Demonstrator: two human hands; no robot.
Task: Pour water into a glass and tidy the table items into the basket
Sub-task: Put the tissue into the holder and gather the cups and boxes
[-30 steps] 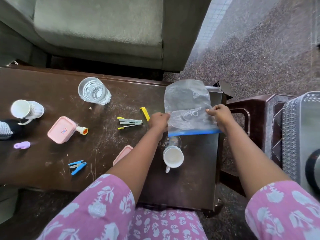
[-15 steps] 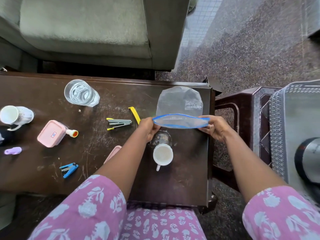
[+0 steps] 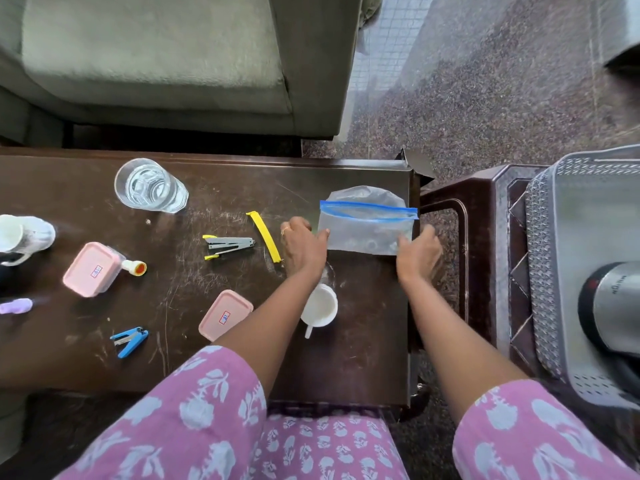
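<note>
A clear zip bag (image 3: 365, 226) with a blue seal strip lies folded on the right end of the dark table (image 3: 207, 362). My left hand (image 3: 303, 247) pinches the bag's lower left corner and my right hand (image 3: 417, 252) grips its lower right corner. A glass of water (image 3: 147, 187) stands at the back left. The grey basket (image 3: 547, 271) sits on a stool at the right, with a steel kettle (image 3: 613, 303) in it. A white cup (image 3: 318, 308) stands under my left forearm.
On the table lie a yellow clip (image 3: 265, 235), a grey stapler (image 3: 228, 245), a blue stapler (image 3: 130, 341), two pink boxes (image 3: 91, 268) (image 3: 225, 315), an orange-capped tube (image 3: 135, 267), a purple item (image 3: 15, 305) and a white mug (image 3: 20, 235). A sofa (image 3: 156, 57) stands beyond.
The bag was held up with its mouth spread open; now it is folded over flat on the table, blue seal on the far side. Both hands have shifted to its near corners.
</note>
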